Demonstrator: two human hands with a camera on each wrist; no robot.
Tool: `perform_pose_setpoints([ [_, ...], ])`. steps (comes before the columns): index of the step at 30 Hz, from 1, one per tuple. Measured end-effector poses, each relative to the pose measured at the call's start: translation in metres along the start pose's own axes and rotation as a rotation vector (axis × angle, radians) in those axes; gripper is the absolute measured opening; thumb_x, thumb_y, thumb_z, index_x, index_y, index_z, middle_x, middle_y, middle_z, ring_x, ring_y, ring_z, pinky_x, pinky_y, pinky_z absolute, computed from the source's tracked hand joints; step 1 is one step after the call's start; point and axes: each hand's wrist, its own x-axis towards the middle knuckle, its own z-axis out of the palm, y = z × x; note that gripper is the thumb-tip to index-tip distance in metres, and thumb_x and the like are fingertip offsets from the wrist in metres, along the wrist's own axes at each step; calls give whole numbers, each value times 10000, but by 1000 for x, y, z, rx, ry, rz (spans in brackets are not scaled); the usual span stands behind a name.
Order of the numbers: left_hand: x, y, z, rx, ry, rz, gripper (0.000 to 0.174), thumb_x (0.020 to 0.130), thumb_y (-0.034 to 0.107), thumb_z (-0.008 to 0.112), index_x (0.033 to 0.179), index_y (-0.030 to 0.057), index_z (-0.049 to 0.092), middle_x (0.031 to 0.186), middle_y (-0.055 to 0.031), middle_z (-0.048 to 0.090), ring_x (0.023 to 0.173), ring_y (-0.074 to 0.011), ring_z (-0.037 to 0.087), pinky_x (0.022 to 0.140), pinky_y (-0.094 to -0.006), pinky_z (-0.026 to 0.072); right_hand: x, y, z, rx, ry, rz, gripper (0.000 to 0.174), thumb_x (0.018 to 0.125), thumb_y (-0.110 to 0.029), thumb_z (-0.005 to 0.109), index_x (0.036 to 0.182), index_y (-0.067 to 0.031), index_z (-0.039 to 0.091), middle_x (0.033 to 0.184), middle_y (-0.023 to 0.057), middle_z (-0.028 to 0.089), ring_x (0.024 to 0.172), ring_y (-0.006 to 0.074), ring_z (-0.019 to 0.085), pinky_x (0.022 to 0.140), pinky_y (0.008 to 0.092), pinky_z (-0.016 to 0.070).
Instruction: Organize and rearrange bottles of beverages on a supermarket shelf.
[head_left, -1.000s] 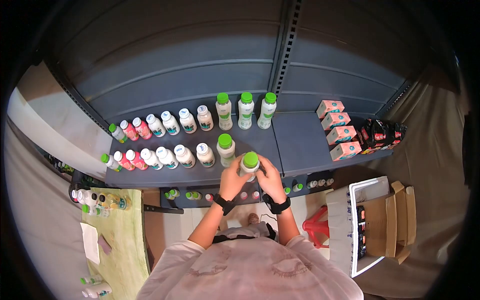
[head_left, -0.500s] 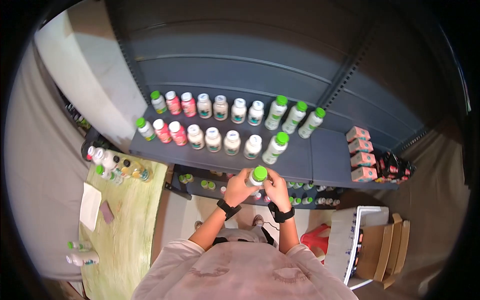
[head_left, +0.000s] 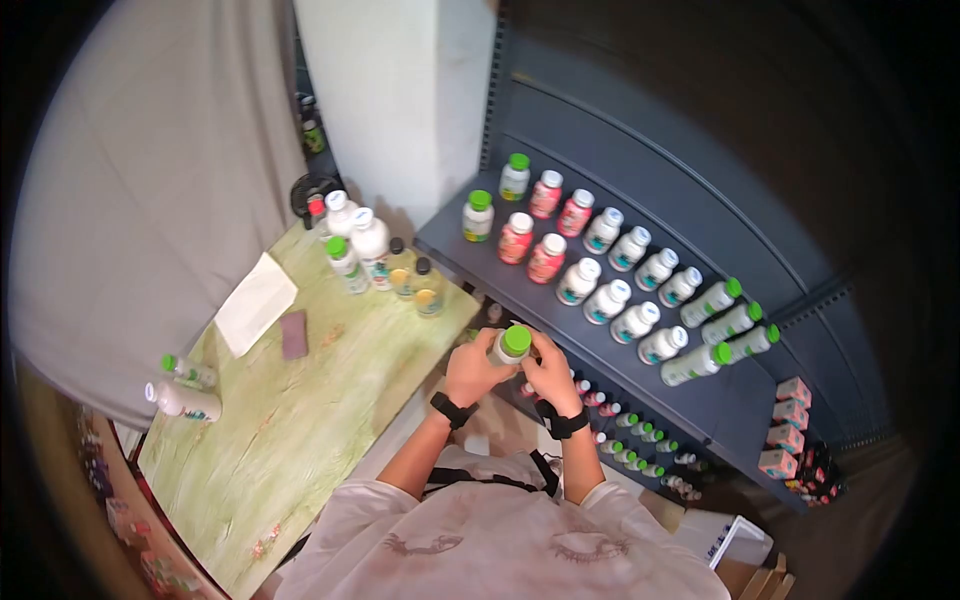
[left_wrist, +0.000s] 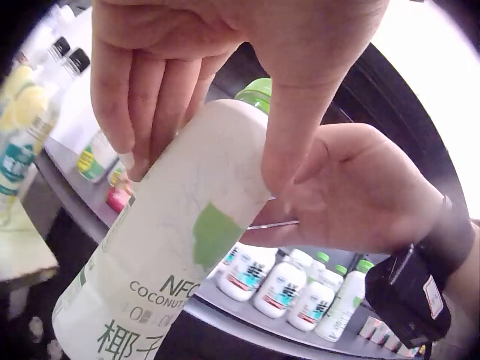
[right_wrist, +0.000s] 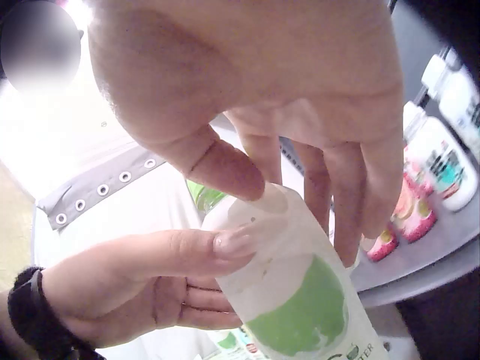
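A white coconut water bottle [left_wrist: 191,217] with a green cap [head_left: 516,340] and a green leaf on its label is held in front of the body. My left hand [head_left: 478,372] grips it around the upper part, with the thumb [left_wrist: 292,142] on one side and the fingers on the other. Opposite it, my right hand [head_left: 552,378] also holds the bottle near the neck. In the right wrist view the right thumb [right_wrist: 232,169] lies close under the cap, and the left thumb [right_wrist: 202,251] presses on the bottle's shoulder. Both wrists wear black bands.
On the right a dark shelf [head_left: 600,320] carries rows of white, pink and green-capped bottles [head_left: 727,363], with pink boxes [head_left: 791,415] at its far end. To the left stands a green-topped table [head_left: 330,410] with several bottles, white paper [head_left: 255,303] and a purple cloth [head_left: 294,335].
The head view has swung left, bringing the table toward the middle and the shelf to the right. Both hands have come away from the shelf front, still holding the bottle.
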Motion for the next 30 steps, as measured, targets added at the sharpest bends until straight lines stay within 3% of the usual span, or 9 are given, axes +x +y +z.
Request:
perform_pose_setpoints([
  [3,-3,-29,-39,-76,111,-41,576,682,194,810,1175,0,583,1062,-188,707,1031,-299,688,872,-362,529,21,-23,44,-67,-58,-127,552,794,-23,500,1346,-36,525,1280,192,583,1186,355,571,1015,385,439],
  [7,-7,-59,-80,28,180,-87,565,688,142,817,1184,2,584,1103,-182,694,1078,-283,672,901,-348,521,42,-28,96,-24,-150,-134,578,801,-32,515,1378,-28,485,1337,203,550,1251,360,529,1043,388,414],
  [8,-7,-68,-87,30,200,-94,563,688,129,815,1185,4,584,1098,-180,695,1076,-283,673,898,-349,521,47,-34,103,-6,-220,-56,590,805,-43,526,1393,-25,469,1363,212,532,1282,353,510,1063,383,400],
  [11,-11,-85,-106,37,258,-126,560,686,93,811,1191,11,581,1088,-173,697,1075,-281,674,894,-352,522,66,-13,137,25,-251,-109,591,811,-56,535,1398,-29,467,1383,221,516,1301,346,496,1075,377,392],
  [13,-11,-99,-114,47,297,-149,564,683,72,809,1195,16,580,1089,-169,698,1078,-279,672,894,-351,521,74,-18,150,0,-297,-87,598,825,-69,542,1413,-20,447,1409,230,492,1324,346,472,1095,373,371],
  [16,-9,-117,-122,17,384,-78,568,693,167,818,1196,69,574,984,-184,701,948,-374,674,776,-406,530,84,-22,164,-43,-333,-80,610,837,-76,552,1429,-9,423,1422,234,476,1335,350,455,1102,374,360],
  [27,2,-173,-143,-22,428,-85,564,705,150,817,1197,36,567,1043,-199,688,1004,-360,665,818,-392,518,111,-10,205,-117,-388,-184,673,858,-88,561,1487,-26,331,1452,234,428,1329,372,447,1089,383,371],
  [30,10,-179,-146,-43,405,-122,559,710,161,821,1189,24,565,1056,-205,686,1012,-358,665,828,-393,516,120,-14,207,-64,-402,-138,693,847,-61,560,1493,2,317,1474,231,425,1380,324,407,1132,360,310],
])
